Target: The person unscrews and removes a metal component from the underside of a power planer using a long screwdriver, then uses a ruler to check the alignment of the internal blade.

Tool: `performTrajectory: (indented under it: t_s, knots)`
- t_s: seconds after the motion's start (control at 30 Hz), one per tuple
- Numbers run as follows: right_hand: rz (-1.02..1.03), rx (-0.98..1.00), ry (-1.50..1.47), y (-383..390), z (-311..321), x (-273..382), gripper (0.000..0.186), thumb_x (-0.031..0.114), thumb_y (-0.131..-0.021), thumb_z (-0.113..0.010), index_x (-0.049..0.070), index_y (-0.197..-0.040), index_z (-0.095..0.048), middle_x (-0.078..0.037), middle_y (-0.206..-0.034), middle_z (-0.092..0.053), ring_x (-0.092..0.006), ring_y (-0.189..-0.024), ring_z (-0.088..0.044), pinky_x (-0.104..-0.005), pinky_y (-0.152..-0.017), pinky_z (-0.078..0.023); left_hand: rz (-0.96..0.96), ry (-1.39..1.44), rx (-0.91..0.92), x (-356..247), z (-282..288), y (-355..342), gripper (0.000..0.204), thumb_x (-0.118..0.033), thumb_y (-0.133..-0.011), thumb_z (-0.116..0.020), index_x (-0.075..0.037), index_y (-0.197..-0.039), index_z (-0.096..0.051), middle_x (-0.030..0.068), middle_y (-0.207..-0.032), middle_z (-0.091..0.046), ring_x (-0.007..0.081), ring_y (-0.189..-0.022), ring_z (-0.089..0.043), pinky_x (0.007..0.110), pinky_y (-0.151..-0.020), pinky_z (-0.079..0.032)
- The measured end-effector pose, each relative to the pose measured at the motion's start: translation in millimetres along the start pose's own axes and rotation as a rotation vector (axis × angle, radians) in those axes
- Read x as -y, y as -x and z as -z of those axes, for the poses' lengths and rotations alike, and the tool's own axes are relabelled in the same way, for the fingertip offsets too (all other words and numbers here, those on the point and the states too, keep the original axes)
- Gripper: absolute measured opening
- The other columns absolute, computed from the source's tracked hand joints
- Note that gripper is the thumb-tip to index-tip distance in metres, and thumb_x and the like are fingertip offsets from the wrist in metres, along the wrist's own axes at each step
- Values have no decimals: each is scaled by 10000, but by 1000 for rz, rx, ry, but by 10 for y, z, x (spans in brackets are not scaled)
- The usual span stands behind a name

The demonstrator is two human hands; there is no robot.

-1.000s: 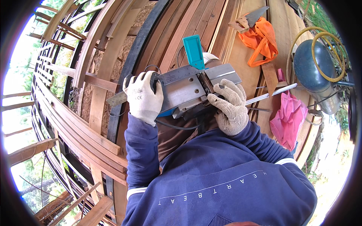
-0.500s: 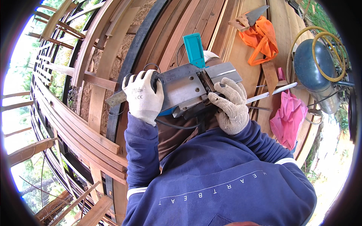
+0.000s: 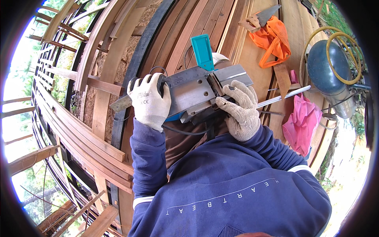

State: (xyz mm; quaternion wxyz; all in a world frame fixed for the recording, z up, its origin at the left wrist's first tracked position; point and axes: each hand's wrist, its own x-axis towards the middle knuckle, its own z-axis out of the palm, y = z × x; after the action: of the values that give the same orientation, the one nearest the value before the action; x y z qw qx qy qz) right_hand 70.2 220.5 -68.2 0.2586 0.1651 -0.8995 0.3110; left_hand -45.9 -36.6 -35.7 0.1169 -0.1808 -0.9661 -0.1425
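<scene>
Grey metal electric planer is staying put, barely shifted since a second ago; white-gloved left hand is clamping its rear handle. Knit-gloved right hand is gripping its front, so the holding continues.

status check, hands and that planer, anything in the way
Left hand gripping planer handle. Right hand on its front end. Planer upturned, sole facing camera. Nothing blocking; orange cloth well off.

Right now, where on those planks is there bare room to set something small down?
The bare wooden planks between the teal tool part and the orange cloth are free. It is crowded right of that: pink cloth, grey-blue tank, yellow hose. Both gloved hands grip the grey metal power planer.
</scene>
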Motion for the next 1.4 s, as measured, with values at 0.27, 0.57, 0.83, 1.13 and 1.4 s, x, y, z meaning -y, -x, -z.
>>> performTrajectory:
  t_s: [0.27,0.57,0.83,1.13,1.4]
  knots:
    - [24,-43,-9,-12,-23,-12,590,44,-548,-665,161,-1110,-800,-144,-1198,-695,-423,-1193,-606,-569,-989,-454,-1,-3,-8,-6,-5,5,206,-176,-852,-702,-140,-1055,-690,87,-1002,-702,327,-1037,-636,510,-1074,-370]
    - [-17,-18,-19,-21,-1,21,596,43,-528,-674,146,-1102,-793,-142,-1178,-703,-427,-1189,-609,-575,-1003,-454,-2,-6,-13,-15,0,16,209,-170,-848,-699,-138,-1055,-692,88,-1000,-702,326,-1024,-638,503,-1069,-372]
    - [-2,-35,-21,9,-44,-11,621,28,-509,-677,136,-1111,-783,-137,-1196,-697,-425,-1203,-603,-575,-1007,-446,-2,5,-26,-5,-17,21,217,-174,-847,-702,-128,-1059,-695,89,-1009,-706,323,-1029,-639,501,-1072,-371]
    - [9,-41,-26,6,-46,-19,606,29,-514,-685,130,-1104,-779,-135,-1191,-697,-421,-1204,-603,-572,-1003,-443,6,0,-21,-1,-25,28,224,-180,-849,-706,-128,-1067,-695,88,-1019,-709,321,-1033,-640,502,-1087,-364]
    - [-7,-19,-13,2,-26,-8,587,34,-533,-690,141,-1102,-785,-137,-1188,-708,-416,-1204,-607,-568,-1006,-444,9,25,-44,11,-36,38,213,-173,-852,-705,-133,-1062,-693,83,-1007,-704,320,-1021,-639,497,-1083,-367]
